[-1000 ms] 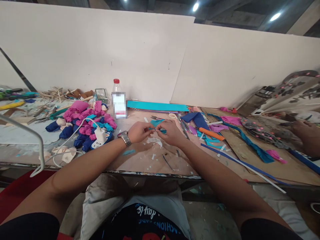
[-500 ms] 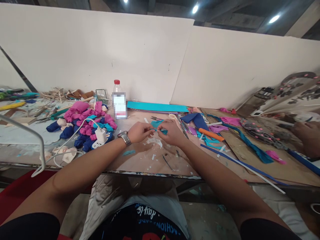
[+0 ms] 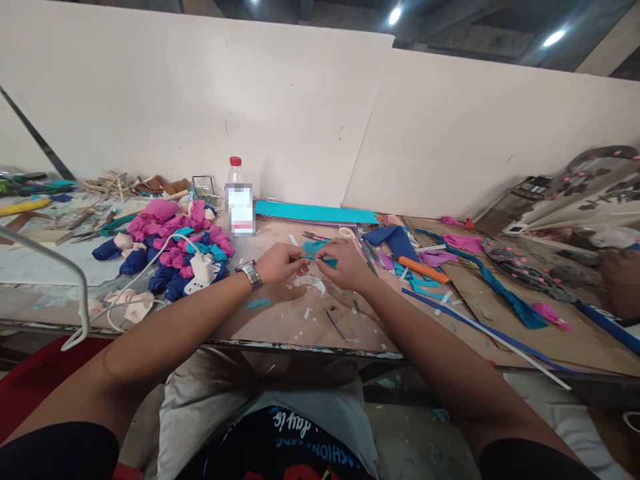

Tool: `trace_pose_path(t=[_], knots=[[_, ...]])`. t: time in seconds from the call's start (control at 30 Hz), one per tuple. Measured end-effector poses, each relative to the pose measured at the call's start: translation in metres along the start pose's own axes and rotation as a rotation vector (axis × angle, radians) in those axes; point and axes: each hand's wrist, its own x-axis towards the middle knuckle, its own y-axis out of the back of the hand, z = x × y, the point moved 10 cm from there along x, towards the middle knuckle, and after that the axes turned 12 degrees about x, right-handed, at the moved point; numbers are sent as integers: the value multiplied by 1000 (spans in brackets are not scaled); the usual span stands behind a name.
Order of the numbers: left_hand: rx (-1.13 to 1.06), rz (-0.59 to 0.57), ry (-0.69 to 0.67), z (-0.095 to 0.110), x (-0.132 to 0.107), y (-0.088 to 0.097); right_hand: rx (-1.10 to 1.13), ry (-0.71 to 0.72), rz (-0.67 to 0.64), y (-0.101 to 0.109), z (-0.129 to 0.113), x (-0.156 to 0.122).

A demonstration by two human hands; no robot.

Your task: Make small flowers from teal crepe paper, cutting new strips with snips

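Note:
Between my two hands is a small strip of teal crepe paper (image 3: pixel 329 262), pinched at both ends above the table. My left hand (image 3: pixel 281 263), with a metal watch on the wrist, has its fingertips closed on the strip's left end. The fingers of my right hand (image 3: pixel 346 263) are pressed together on its other end and cover part of it. A flat teal piece (image 3: pixel 314 247) lies just behind the fingers. On the table below are a whitish smear (image 3: pixel 313 285) and small paper scraps.
Left stands a heap of pink, blue and cream crumpled paper rolls (image 3: pixel 173 247) beside a white charger (image 3: pixel 201 268) with its cable. Behind are a red-capped bottle (image 3: pixel 240 200) and turquoise strips (image 3: pixel 315 212). An orange cutter (image 3: pixel 424 269) lies right. Another person's hand (image 3: pixel 620 280) is far right.
Both hands stay almost in place, still pinching the teal strip, with slight finger movement. The whole view has shifted a little.

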Motion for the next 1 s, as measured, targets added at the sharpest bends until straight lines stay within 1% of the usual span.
trace_pose_path(t=[0.17,0.47,0.7,0.87,1.0], knots=[[-43,-22,-15,-2,0,-4,6,4,-17,-2,1,-1],[-34,-78,11,-2,0,-12,-14,8,-37,-5,3,-1],[-51,-81,21,-3,0,-12,7,19,-6,-2,0,-1],[5,-37,-1,1,0,-6,15,33,-2,-1,-1,-1],[63,48,66,-4,1,6,-27,-4,21,2,5,-1]])
